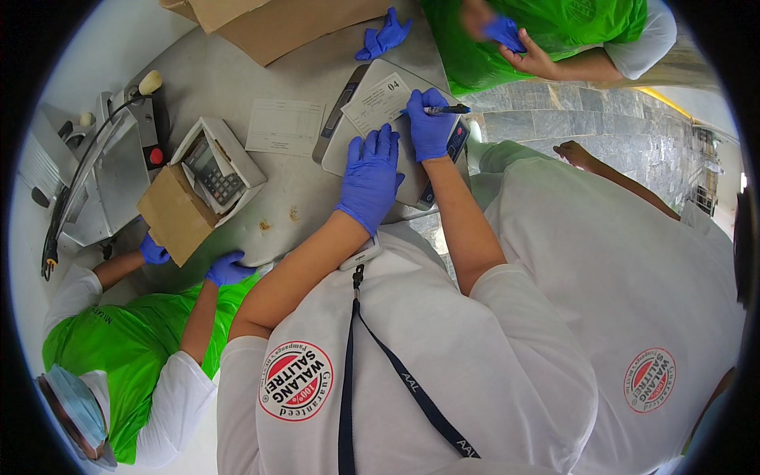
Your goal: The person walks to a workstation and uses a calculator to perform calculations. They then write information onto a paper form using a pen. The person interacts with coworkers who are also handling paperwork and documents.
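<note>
A blue-gloved right hand, mine, is closed around a dark pen over the right edge of a printed paper slip. The slip lies on the flat metal platform of a scale. My left hand, also in a blue glove, rests flat with fingers stretched out, its fingertips at the slip's lower edge. A second printed slip lies on the metal table to the left of the scale.
A small open box holding a keypad device stands left, near a co-worker's gloved hands. A machine with a red button is beyond it. At the back are a cardboard box and a blue glove. Other people stand close.
</note>
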The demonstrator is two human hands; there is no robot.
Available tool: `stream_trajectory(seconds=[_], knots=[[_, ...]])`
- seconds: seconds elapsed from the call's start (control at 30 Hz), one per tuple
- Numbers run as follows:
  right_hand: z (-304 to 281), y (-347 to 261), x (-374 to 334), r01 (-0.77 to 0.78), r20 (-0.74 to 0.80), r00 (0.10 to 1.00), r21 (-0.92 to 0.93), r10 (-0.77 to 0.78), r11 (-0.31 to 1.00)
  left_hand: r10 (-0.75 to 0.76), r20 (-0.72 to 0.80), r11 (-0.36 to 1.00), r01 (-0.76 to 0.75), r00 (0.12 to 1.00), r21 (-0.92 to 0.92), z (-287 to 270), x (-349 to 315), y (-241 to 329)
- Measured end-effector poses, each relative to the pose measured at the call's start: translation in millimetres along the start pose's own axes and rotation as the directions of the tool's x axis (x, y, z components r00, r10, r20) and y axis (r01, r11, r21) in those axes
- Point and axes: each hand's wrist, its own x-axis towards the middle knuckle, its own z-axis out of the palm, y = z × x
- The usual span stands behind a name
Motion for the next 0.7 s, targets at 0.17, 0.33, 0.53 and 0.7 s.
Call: stream_trajectory(seconds=[0.17, 0.33, 0.53, 0.7], knots=[[1.0, -4.3, 1.1, -0.004, -0.010, 1.000, 0.038, 0.004, 0.999, -0.004, -0.004, 1.000, 0.004, 1.000, 0.007, 2.6, 0.0, -1.2], [-5.1, -15.4, -0.2, -0.119, 0.022, 0.993, 0.062, 0.118, 0.991, 0.000, 0.028, 1.000, 0.000, 1.000, -0.021, -7.5, 1.7, 0.5], [-10.4, -5.9, 18.5, -0.172, 0.032, 0.985, 0.160, 0.169, 0.972, -0.004, -0.022, 1.000, 0.004, 1.000, -0.008, -3.9, 0.9, 1.4], [-14.0, -8.1, 13.7, -0.104, 0.091, 0.991, 0.107, 0.094, 0.989, -0.016, -0.005, 0.999, 0.016, 1.000, -0.029, -4.3, 1.6, 3.7]])
